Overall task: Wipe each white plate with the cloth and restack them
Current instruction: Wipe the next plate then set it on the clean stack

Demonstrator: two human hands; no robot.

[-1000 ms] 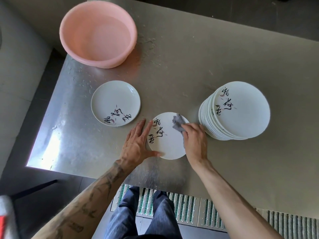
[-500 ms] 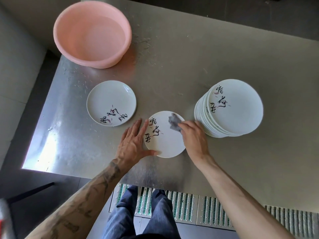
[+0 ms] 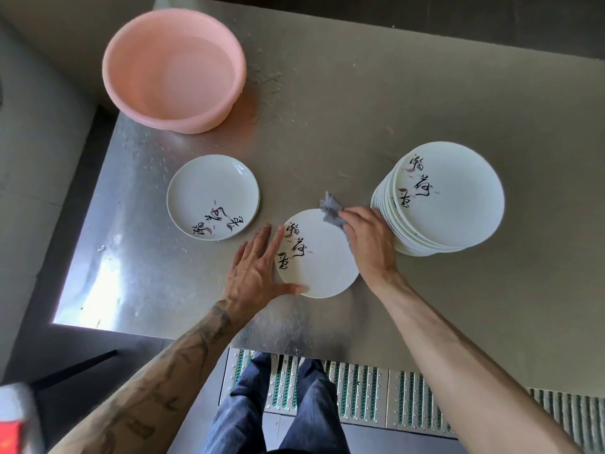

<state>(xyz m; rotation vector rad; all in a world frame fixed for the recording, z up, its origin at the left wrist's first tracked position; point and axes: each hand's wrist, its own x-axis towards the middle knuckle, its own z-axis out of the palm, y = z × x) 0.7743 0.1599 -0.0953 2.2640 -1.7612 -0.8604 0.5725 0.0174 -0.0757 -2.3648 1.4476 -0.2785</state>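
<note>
**Grey cloth on the far rim of the plate at the counter's near edge**

The plate being wiped [image 3: 322,257] lies flat on the steel counter [image 3: 360,109], close to its near edge, its black brush lettering facing up. The grey cloth [image 3: 331,212] sits bunched on the plate's far right rim, partly hanging past it. The right hand [image 3: 370,245] grips the cloth, its fingers [image 3: 355,215] curled round the cloth. The left hand [image 3: 253,270] lies flat on the counter against the plate's left rim, fingers straight and spread, the thumb along the near rim; it grasps nothing.

Just right of the right hand stands the stack of white plates [image 3: 451,194], the top 1 showing the same lettering; the stack leans a little toward the plate. Toward the counter's left edge, apart from the left hand, 1 single plate [image 3: 212,191] lies alone, face up. At the far left corner sits a pink basin [image 3: 173,70], upright. Below the near edge, 2 legs in blue jeans [image 3: 278,411] stand on a floor grate [image 3: 409,394].
</note>
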